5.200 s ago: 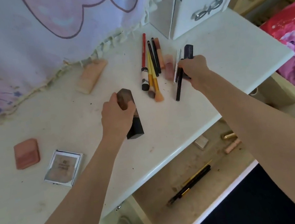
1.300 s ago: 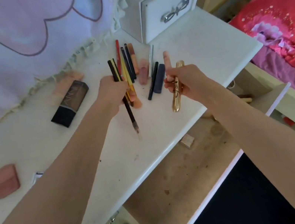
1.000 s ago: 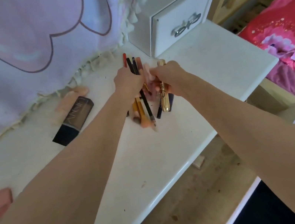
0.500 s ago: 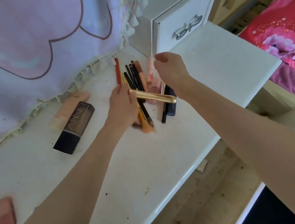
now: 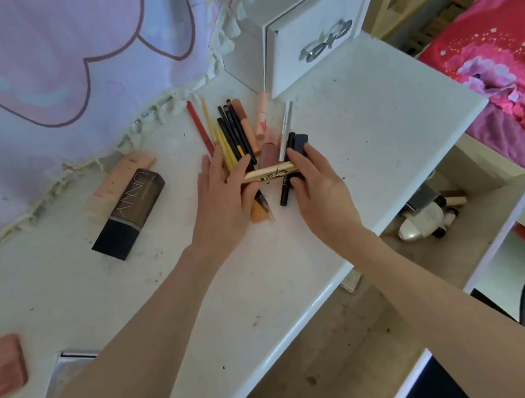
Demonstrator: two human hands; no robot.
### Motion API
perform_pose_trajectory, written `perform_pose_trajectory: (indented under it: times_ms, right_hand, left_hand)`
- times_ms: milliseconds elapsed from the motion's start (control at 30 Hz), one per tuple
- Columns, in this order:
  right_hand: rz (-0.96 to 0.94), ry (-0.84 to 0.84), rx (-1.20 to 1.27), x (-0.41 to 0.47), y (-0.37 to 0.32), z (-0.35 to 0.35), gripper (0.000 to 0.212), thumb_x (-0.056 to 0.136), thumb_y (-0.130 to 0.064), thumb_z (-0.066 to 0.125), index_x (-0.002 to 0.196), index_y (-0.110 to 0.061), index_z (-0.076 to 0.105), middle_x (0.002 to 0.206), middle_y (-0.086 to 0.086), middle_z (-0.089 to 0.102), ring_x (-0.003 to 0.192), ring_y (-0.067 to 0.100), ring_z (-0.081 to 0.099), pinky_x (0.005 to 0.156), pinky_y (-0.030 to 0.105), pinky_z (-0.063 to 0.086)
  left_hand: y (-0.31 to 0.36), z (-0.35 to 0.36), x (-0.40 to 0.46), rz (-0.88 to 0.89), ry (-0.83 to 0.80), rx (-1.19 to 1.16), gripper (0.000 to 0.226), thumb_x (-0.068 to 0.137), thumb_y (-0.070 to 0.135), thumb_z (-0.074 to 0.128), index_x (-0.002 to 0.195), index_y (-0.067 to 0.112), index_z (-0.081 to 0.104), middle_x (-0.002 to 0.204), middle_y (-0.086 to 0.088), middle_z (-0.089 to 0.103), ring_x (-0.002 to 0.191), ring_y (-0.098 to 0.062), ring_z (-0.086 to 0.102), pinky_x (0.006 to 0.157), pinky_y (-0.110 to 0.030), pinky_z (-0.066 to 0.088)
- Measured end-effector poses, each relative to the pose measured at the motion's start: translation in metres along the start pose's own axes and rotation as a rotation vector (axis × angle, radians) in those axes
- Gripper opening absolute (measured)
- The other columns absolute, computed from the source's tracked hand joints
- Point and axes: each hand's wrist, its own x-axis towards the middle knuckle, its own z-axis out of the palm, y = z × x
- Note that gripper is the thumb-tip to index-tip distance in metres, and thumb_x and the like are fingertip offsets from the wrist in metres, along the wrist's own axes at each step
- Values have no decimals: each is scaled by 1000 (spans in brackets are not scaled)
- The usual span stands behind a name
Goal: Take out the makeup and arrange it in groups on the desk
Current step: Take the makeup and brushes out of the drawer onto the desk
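Crosswise lies the gold tube (image 5: 269, 172) at frame centre, athwart the upright-running row of pencils (image 5: 234, 134). Left hand (image 5: 225, 201) pinches its left end; right hand (image 5: 316, 186) seems to pinch the other, equally near.

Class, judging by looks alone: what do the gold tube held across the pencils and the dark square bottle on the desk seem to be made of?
Gold tube: probably plastic or metal with a metallic gold finish; it shows a soft sheen and printed lettering. Dark square bottle: seemingly translucent glass or hard plastic, brown body, matte black cap, white lettering.
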Motion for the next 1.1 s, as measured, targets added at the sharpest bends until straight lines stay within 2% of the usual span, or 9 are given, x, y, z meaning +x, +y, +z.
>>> perform_pose_trajectory:
  times_ms: [67, 167, 333, 500, 700, 767, 867, 933, 1100]
  right_hand:
    - [-89, 117, -55, 1, 2, 2, 26, 89, -6, 58, 114, -4, 63, 118, 20, 56, 100, 35, 56, 80, 46, 51]
    - [-176, 200, -109, 0, 1, 5, 11, 80, -7, 67, 89, -1, 66, 84, 15, 58, 74, 31, 53, 61, 43, 48]
    - [19, 153, 101, 5, -22, 7, 18, 88, -18, 62, 92, -1, 61, 82, 7, 52, 61, 13, 44, 53, 16, 37]
    - [54, 82, 121, 18, -40, 13, 29, 92, -27, 55, 113, -8, 58, 91, 4, 61, 76, 15, 55, 66, 25, 47]
    - [-144, 292, -74, 2, -26, 19, 26, 88, -22, 49, 93, -6, 69, 92, 11, 66, 88, 29, 58, 73, 40, 50]
    - [-137, 285, -155, -5, -13, 21, 32, 90, -20, 45, 111, -6, 65, 116, 15, 62, 114, 33, 54, 93, 44, 44]
    - [-52, 39, -147, -17, 2, 20, 47, 99, -22, 36, 142, -3, 34, 150, 15, 30, 141, 27, 24, 116, 44, 19]
    - [-56, -32, -133, -24, 6, 19, 53, 101, -24, 33, 147, -5, 18, 156, 11, 15, 145, 23, 12, 118, 35, 7]
    - [42, 4, -301, -57, 20, 10, 60, 97, -38, 13, 148, -7, 12, 156, 10, 11, 145, 22, 7, 116, 33, -1]
  left_hand:
    - [-1, 0, -1, -33, 41, -71, 48, 97, 25, 41, 143, 13, 32, 152, -17, 16, 141, -33, 15, 115, -46, 18]
    - [4, -3, 0, -143, 90, -257, 55, 98, 21, 39, 147, 13, 15, 152, -10, 19, 139, -23, 22, 115, -38, 22]
    - [8, -2, -11, -273, 65, -259, 55, 101, 26, 26, 148, 13, 2, 150, -8, 27, 136, -21, 28, 114, -39, 22]
    - [4, 6, -33, -172, 76, 79, 56, 100, 30, 17, 147, 7, -3, 156, -8, 8, 144, -15, 8, 116, -26, -2]
    - [5, 6, -34, -205, 51, 73, 56, 100, 34, 18, 148, 11, 2, 157, -6, 6, 144, -14, 1, 114, -24, -6]
    - [7, 6, -35, -195, 47, 109, 57, 99, 35, 18, 148, 10, 2, 157, -7, 7, 144, -15, 2, 114, -25, -6]
    - [9, 6, -35, -194, 27, 147, 59, 100, 37, 17, 147, 8, 1, 157, -8, 6, 144, -16, 2, 116, -28, -4]
    - [10, 5, -35, -193, 26, 154, 59, 100, 38, 18, 147, 7, 1, 156, -9, 6, 144, -17, 3, 116, -29, -3]
    - [12, 4, -35, -198, 31, 96, 62, 99, 40, 17, 147, 8, -2, 157, -9, 1, 144, -17, 0, 115, -27, -4]
